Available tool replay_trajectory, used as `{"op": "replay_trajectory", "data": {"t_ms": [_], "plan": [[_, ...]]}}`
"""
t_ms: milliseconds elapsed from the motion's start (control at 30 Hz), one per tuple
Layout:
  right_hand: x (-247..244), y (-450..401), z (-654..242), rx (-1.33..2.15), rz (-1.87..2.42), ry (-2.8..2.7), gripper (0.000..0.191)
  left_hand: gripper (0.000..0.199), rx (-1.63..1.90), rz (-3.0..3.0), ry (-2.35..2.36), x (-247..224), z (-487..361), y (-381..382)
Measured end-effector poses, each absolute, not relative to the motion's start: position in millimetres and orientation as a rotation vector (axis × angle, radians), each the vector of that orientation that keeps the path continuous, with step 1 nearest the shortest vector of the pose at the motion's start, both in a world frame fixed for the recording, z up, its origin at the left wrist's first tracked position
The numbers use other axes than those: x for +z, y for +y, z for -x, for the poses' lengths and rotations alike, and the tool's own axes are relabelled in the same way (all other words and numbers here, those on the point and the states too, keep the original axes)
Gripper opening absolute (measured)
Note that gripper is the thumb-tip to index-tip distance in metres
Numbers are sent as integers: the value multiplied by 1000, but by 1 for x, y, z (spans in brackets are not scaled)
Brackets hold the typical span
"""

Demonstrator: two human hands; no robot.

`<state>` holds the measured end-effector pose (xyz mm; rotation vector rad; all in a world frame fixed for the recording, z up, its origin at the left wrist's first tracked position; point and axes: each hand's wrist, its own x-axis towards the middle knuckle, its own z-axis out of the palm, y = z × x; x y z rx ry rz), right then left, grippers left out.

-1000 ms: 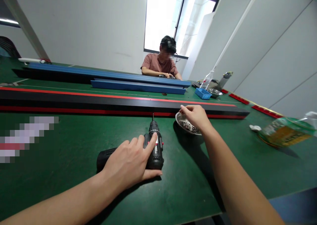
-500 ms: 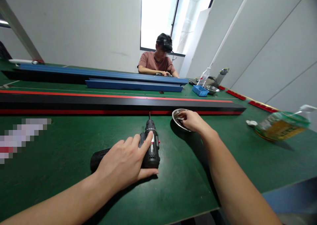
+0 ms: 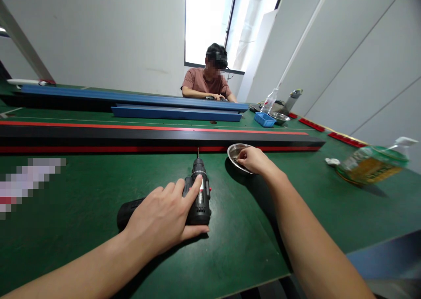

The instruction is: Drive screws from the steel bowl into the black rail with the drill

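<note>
A black cordless drill [image 3: 200, 198] lies on its side on the green table, its bit pointing away from me at the long black bar with red edges [image 3: 158, 137]. My left hand [image 3: 164, 211] grips it from above, index finger along the body and thumb behind. My right hand [image 3: 252, 159] reaches into a shiny metal bowl [image 3: 233, 152], fingertips pinched together. Small dark pieces, perhaps screws, show beside the fingers. Whatever the pinch holds is too small to make out.
Blue rails [image 3: 177, 113] lie beyond the black bar, with a person [image 3: 205, 80] seated behind them. A blue bin [image 3: 265, 119] and another metal bowl [image 3: 280, 117] stand at far right. A clear plastic container [image 3: 371, 165] lies at right.
My right fingers have drawn closer together inside the bowl, and more of its bare inside shows. My left hand and the drill stay in place; the view has shifted slightly.
</note>
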<state>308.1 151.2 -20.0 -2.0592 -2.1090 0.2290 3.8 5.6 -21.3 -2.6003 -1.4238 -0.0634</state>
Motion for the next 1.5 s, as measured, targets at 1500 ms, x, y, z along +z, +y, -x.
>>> {"op": "replay_trajectory", "data": {"t_ms": [1500], "plan": [[-68,181,-183,448,1530,-1856,30,100,-58,2674,-1421,-16,-8,-2]]}}
